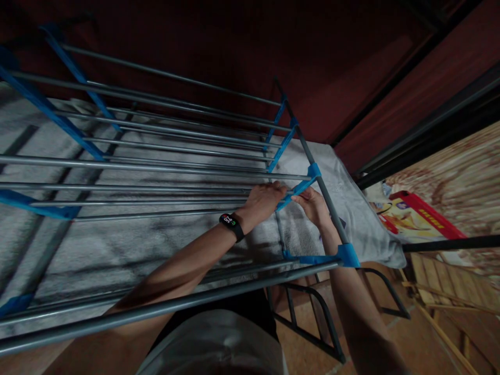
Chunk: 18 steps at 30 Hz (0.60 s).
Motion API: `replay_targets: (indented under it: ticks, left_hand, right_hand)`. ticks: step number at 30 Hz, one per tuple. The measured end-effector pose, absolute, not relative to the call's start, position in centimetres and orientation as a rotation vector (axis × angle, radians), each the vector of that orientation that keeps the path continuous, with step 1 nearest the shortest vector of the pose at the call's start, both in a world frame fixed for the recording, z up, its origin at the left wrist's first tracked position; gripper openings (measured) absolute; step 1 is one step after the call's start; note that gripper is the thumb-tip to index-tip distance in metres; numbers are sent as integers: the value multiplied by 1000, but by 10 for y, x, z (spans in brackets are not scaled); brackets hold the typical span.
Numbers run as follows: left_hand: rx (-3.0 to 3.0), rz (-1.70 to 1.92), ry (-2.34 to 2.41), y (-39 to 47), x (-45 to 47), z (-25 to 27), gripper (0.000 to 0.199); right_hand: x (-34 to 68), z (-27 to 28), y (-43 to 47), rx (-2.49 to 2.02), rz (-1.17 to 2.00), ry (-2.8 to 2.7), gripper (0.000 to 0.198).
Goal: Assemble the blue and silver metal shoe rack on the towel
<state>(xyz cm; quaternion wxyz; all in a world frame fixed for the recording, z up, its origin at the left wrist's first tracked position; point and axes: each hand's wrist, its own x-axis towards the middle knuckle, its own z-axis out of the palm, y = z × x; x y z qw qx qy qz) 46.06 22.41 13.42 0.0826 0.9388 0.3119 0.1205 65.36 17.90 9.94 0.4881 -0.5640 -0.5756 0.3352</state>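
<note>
A rack of grey metal tubes [195, 171] joined by blue plastic brackets lies on its side across a grey blanket. My left hand [265, 200], with a black smart band on its wrist, is closed around the end of a tube beside a blue bracket [302, 186]. On the other side of that same bracket, my right hand [313, 205] pinches its edge with thumb and fingers. My right forearm passes beneath the side pole [328, 200]. The tube ends under my left fingers are partly hidden.
The grey blanket [156, 250] covers the surface under the rack. Near my body runs a long front tube [175, 302]. To the right are a red and yellow box [417, 216], a dark metal bar [449, 244] and a wooden folding chair [449, 281].
</note>
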Motion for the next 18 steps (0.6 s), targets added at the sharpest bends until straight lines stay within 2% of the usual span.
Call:
replay_targets:
  ticks: [8, 18]
  left_hand:
    - [2807, 317, 950, 221, 460, 141, 32]
    - [2851, 372, 886, 229, 461, 132, 35]
  right_hand:
    - [655, 96, 177, -1425, 730, -1435, 27]
    - [657, 94, 177, -1415, 767, -1459, 33]
